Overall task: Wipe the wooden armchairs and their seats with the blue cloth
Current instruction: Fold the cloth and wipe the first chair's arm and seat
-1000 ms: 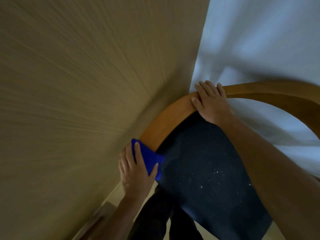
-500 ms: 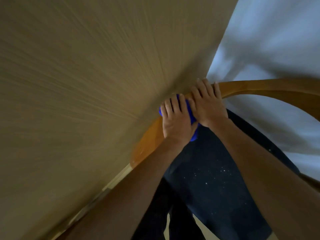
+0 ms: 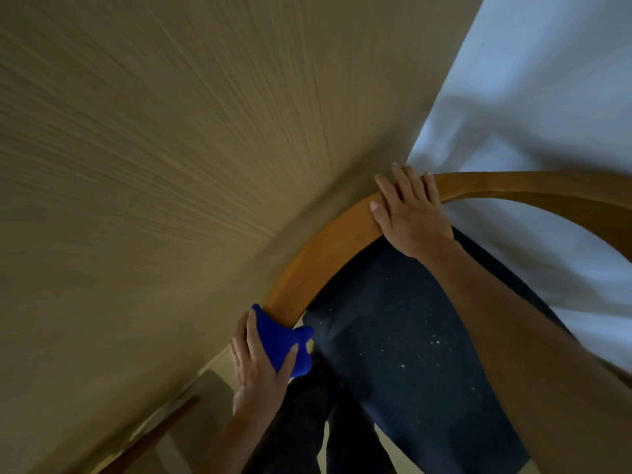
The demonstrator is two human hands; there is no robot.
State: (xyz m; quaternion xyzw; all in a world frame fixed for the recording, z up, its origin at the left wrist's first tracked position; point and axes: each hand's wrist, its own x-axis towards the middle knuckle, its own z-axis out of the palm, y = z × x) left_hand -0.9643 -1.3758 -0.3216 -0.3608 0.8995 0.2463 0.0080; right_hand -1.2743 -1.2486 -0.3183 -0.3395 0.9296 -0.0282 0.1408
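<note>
No brand, label or writing can be read anywhere in the view.

The wooden armchair's curved top rail is a smooth band of orange-brown wood bent into a broad arch, with a satin sheen. It serves as the landmark here. Inside the arch sits the chair's dark navy upholstery, a matte woven fabric dotted with small pale specks.

The blue cloth is at the lower left end of the rail, pressed against the wood where the arch drops away. It is a vivid, soft, bunched piece with rounded lobes. The left hand holds it, fingers laid along its outer side and the thumb curled over its inner edge, so the cloth is pinched between them against the rail.

The right hand rests on the crest of the rail, well up the arch from the cloth. Its fingers lie straight and slightly spread over the top edge, thumb along the near face, palm flat on the wood; it holds nothing else.

Outside the arch on the left rises a beige wall with fine, straight ribbed texture. Beyond the crest hangs pale white fabric in soft folds. Below the cloth, dark trouser legs show.
</note>
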